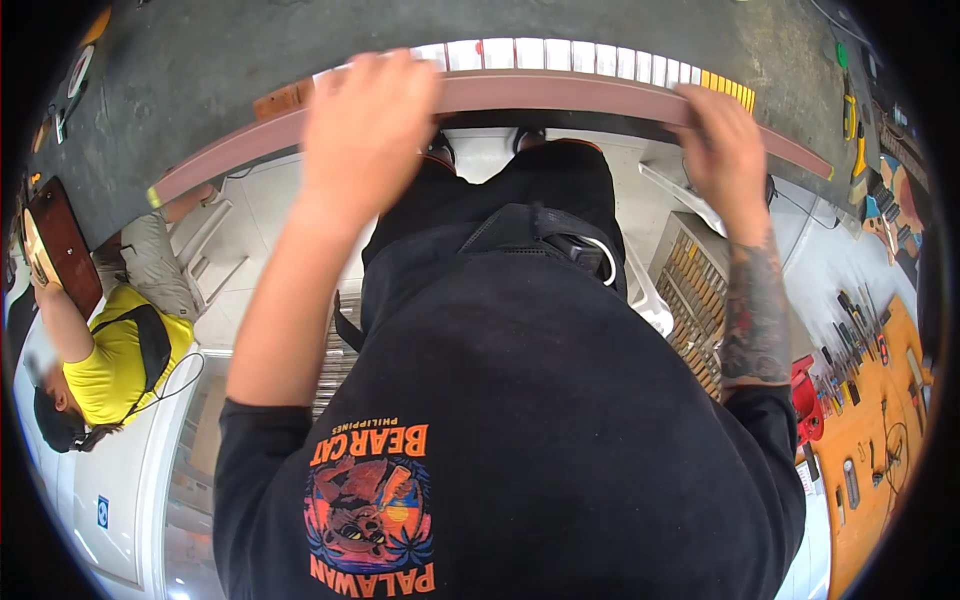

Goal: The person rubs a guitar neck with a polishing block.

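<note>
A long reddish-brown strip (560, 92) with yellowish ends lies along the near edge of the dark worktable (620, 22). My left hand (368, 125) is curled over the strip left of its middle, slightly blurred, with its fingertips hidden. Farther right, my right hand (722, 145) bends its fingers over the strip, the thumb low at its near side. Just behind the strip stands a row of narrow white pieces (558, 54), giving way to yellow pieces (727, 90) near my right hand. A brown wooden block (283, 101) sits beside my left hand.
At the left, a person in a yellow shirt (120, 345) is beside a dark brown panel (66, 243). Yellow-handled tools (855, 130) lie at the table's right end. Many hand tools hang on an orange board (870, 430); a drawer cabinet (692, 290) stands below the table.
</note>
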Motion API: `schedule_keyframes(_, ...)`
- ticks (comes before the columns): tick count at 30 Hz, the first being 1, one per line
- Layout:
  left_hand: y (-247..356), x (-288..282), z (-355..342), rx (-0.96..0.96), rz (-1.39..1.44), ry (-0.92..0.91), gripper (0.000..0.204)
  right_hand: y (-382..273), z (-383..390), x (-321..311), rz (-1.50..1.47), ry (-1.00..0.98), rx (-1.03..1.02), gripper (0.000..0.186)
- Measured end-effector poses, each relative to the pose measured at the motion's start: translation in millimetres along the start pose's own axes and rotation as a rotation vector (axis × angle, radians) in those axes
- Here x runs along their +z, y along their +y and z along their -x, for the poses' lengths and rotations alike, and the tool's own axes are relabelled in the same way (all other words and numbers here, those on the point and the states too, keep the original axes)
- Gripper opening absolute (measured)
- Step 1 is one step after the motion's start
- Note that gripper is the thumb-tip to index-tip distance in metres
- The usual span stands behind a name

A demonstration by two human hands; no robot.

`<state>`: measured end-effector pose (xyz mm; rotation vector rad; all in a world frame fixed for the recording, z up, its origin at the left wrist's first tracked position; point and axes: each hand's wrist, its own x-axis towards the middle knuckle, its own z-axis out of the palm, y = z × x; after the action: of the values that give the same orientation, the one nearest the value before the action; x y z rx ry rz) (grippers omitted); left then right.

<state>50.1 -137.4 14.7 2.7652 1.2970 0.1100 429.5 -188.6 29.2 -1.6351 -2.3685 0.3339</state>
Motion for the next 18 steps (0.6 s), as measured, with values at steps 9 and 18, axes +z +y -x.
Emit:
schedule_keyframes(9,-99.1,-17.6,79.9,-0.143,0.005,-0.097,0.058,-104.8,-54.2,59.8,-0.134,0.198,-0.103,0.036)
schedule_keyframes(18,34.3,6.2,-21.6,-0.005,0.022,0.045,0.02,23.0,9.8,-21.5,-0.026,-0.089,0.033,0.052)
